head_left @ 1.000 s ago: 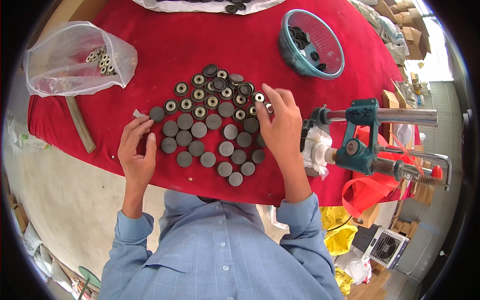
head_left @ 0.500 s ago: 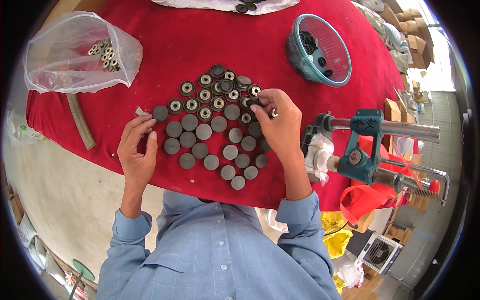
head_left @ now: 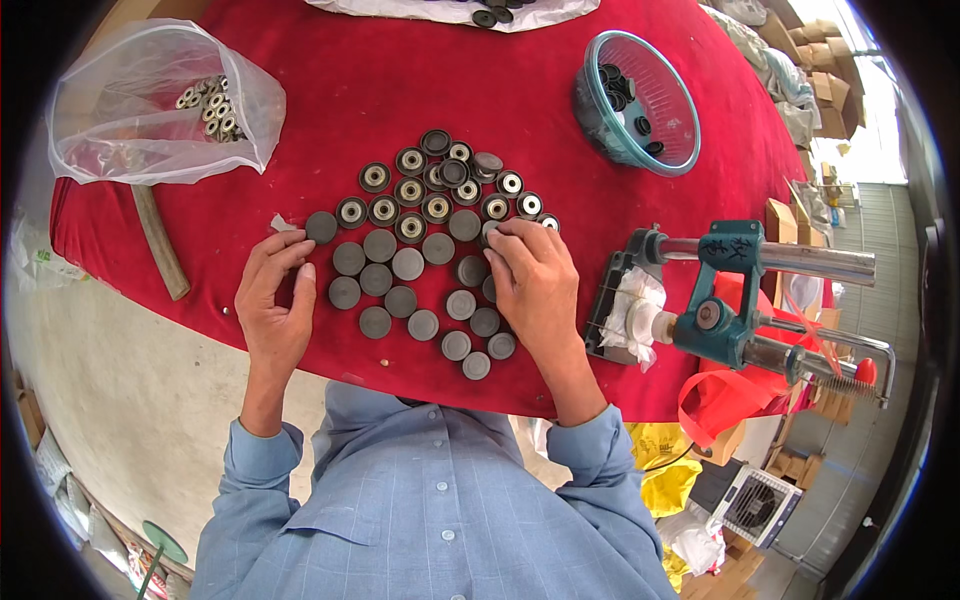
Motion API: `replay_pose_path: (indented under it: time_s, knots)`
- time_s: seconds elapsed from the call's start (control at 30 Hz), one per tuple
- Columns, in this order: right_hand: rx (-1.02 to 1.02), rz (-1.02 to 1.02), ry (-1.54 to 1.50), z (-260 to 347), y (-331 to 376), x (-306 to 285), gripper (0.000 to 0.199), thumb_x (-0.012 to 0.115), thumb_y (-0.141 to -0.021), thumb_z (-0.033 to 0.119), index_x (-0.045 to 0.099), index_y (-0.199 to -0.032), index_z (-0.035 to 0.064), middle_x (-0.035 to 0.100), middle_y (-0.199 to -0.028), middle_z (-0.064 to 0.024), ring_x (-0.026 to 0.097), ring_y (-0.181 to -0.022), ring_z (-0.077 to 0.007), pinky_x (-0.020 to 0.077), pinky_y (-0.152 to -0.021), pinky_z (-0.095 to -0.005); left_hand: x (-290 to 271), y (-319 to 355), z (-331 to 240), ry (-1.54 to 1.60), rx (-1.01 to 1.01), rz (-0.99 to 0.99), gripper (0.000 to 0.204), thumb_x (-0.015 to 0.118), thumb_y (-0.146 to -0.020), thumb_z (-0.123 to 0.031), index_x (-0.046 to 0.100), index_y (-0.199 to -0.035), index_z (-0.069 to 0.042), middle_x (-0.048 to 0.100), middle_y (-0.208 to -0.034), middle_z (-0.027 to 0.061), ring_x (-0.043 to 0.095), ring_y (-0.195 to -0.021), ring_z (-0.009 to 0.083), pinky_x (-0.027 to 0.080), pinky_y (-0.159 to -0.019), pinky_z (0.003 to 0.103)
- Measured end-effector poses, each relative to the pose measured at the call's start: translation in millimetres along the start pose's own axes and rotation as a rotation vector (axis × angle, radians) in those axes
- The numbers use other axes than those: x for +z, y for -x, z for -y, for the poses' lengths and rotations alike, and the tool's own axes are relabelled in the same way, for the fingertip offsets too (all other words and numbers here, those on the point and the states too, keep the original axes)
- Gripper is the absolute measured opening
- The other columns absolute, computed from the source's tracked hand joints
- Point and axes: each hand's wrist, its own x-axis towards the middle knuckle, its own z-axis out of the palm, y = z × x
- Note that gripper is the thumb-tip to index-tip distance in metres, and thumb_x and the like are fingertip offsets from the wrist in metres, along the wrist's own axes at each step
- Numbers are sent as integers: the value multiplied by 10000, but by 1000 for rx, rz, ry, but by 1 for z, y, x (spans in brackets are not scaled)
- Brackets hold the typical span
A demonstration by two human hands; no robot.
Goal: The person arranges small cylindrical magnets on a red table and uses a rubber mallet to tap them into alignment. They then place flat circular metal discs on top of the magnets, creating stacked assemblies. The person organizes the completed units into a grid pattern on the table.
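Note:
Small round black wheels [head_left: 437, 208] lie in a cluster on the red cloth. Those at the back show metal bearings in their centres, while the nearer ones present flat grey faces [head_left: 408, 264]. My left hand [head_left: 275, 300] rests at the cluster's left edge, its fingertips against one flat-faced wheel [head_left: 321, 227], thumb held apart. At the right side, my right hand [head_left: 540, 290] has its fingers bent over a wheel [head_left: 489, 230], partly hidden under the fingertips. Beyond that hand, bearing-side-up wheels [head_left: 529, 205] lie in a short row.
A clear plastic bag [head_left: 110, 150] of metal bearings lies at the far left, a wooden handle [head_left: 160, 245] below it. A teal basket [head_left: 690, 130] with black parts stands back right. Right of my hand is a green hand press [head_left: 730, 290] with white wrapping [head_left: 635, 310].
My right hand has moved nearer and slightly left, from the bearing-side-up wheels to a wheel by the flat-faced ones. The right-hand row is now uncovered. My left hand stays put.

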Motion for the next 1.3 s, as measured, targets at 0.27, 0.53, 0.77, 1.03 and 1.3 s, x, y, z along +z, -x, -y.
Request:
replay_pose_path:
  time_s: [0.27, 0.53, 0.77, 1.03, 1.3]
  knots:
    - [-105, 49, 319, 14, 21, -1, 408, 686, -869, 69, 749, -1269, 13, 697, -1323, -93, 647, -1199, -271, 475, -1041, -474, 0, 1, -1, -7, -10, -4, 248, 699, -936, 54, 776, -1166, 1, 734, -1273, 130, 719, -1166, 265, 586, -985, 364]
    - [-89, 99, 272, 15, 9, -8, 321, 709, -844, 71, 782, -1156, 57, 717, -1231, -83, 661, -1152, -257, 467, -1021, -502, 0, 1, 1, 10, 4, -1, 243, 672, -976, 48, 765, -1194, -3, 711, -1318, 100, 691, -1130, 176, 561, -932, 293]
    - [119, 12, -5, -13, -60, -8, 258, 769, -924, 153, 760, -1175, 95, 746, -1045, -78, 701, -1039, -302, 485, -968, -505, 0, 1, 2, 38, -12, -4, 239, 670, -977, 43, 764, -1193, 3, 714, -1312, 99, 691, -1120, 173, 558, -915, 289]
    - [193, 95, -54, -23, -82, 17, 256, 818, -892, 204, 813, -1125, 98, 788, -1049, -79, 728, -1019, -276, 500, -962, -436, 0, -1, -1, 38, -41, -21, 227, 697, -941, 45, 777, -1150, 3, 737, -1252, 119, 722, -1093, 225, 586, -912, 329]
    - [-69, 20, -140, 17, -67, 6, 201, 833, -866, 189, 789, -1057, 145, 768, -1044, -9, 699, -978, -238, 448, -951, -444, -1, 0, 1, 54, -55, -25, 231, 699, -930, 54, 780, -1139, -1, 738, -1252, 127, 721, -1151, 258, 569, -996, 363]
